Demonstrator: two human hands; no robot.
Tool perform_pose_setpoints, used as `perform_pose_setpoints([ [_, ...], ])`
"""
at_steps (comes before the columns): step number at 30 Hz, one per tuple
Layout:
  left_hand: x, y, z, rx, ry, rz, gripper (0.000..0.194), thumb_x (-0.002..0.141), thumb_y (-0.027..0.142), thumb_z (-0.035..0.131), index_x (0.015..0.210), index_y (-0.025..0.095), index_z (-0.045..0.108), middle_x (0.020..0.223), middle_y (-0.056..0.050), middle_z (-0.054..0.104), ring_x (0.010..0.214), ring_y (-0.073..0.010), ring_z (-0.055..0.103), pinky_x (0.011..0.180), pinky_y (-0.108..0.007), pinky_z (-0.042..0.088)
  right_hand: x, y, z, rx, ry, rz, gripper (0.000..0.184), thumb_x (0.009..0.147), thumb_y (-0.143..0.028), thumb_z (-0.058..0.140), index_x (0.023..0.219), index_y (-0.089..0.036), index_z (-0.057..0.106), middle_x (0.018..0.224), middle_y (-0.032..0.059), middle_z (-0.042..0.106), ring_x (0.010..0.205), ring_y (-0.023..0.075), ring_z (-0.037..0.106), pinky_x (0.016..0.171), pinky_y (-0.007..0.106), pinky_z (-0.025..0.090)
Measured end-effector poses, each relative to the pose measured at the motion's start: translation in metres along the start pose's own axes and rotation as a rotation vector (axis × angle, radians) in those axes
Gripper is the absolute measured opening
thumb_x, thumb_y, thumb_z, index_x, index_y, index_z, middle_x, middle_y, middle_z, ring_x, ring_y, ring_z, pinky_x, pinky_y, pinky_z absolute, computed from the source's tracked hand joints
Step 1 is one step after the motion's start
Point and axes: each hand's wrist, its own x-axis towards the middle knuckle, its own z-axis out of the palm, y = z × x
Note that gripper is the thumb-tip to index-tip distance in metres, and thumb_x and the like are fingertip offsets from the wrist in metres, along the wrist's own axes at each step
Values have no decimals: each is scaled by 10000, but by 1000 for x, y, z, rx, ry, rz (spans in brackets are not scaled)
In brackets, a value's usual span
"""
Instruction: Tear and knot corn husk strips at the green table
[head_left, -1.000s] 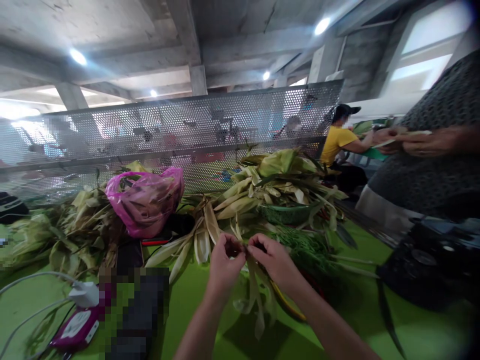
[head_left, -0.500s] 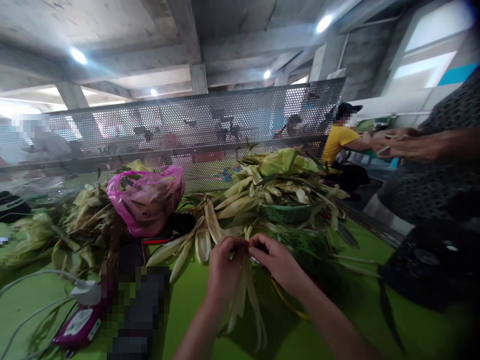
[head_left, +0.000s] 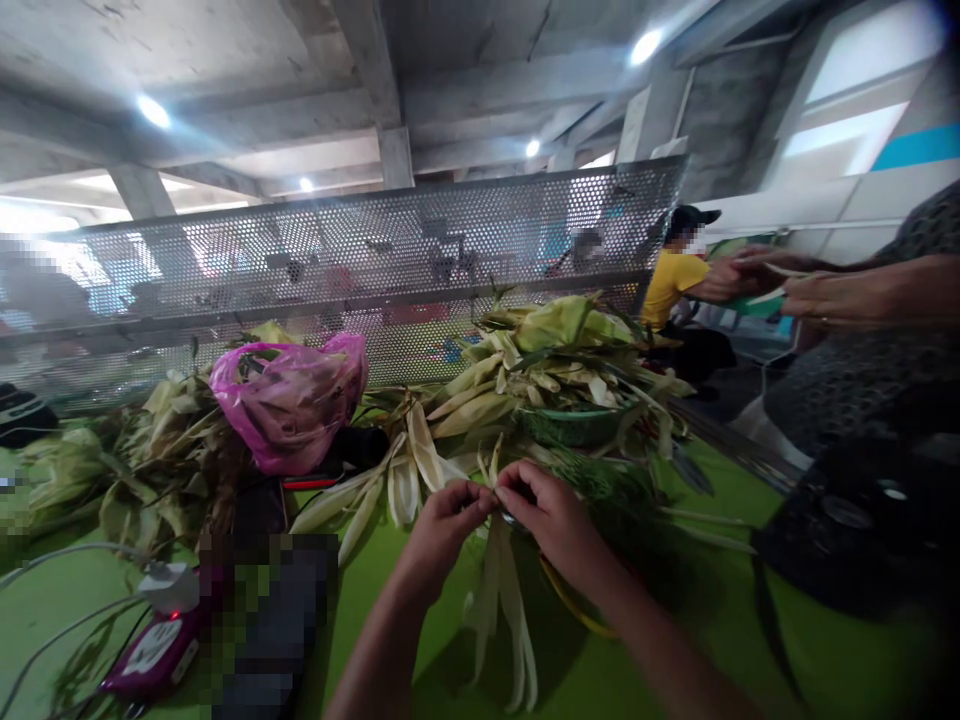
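My left hand (head_left: 444, 522) and my right hand (head_left: 549, 514) meet over the green table (head_left: 675, 660), both pinched on the top of a bunch of pale corn husk strips (head_left: 504, 610) that hang down toward me. Behind them lie loose husks (head_left: 409, 470) and a green basket (head_left: 570, 425) heaped with husks (head_left: 559, 350). Thin green stems (head_left: 600, 480) lie right of my right hand.
A pink plastic bag (head_left: 289, 400) sits on a husk pile (head_left: 150, 450) at left. A purple device (head_left: 150, 655) with white cables lies front left. A perforated metal screen (head_left: 390, 260) runs behind. A person's arms (head_left: 862, 290) and a black bag (head_left: 855, 540) are at right.
The hanging husk strips have swung and now hang straighter under my hands. My left hand's fingers turned more sideways toward the right hand. The person at right shifted their arms further right.
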Motion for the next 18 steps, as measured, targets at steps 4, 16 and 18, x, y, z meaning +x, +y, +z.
perform_pose_setpoints([
  [4,1,-3,-2,18,27,10,207,741,330,717,801,147,641,741,-3,583,711,-123,473,690,-235,342,1,-4,2,254,-50,175,126,835,-321,564,786,-205,564,676,-28,505,621,138,457,578,254,363],
  [16,2,-1,3,358,197,224,32,736,157,613,729,168,584,677,12,573,640,-123,476,628,-239,380,-2,-6,10,626,-40,438,197,723,-348,693,733,-187,580,648,-45,478,593,103,417,545,223,317],
  [18,3,-2,2,381,226,254,30,735,156,614,733,175,591,676,12,584,631,-126,488,618,-240,382,-2,-7,11,662,-36,470,206,710,-345,707,726,-186,577,635,-47,472,578,100,419,534,221,311],
])
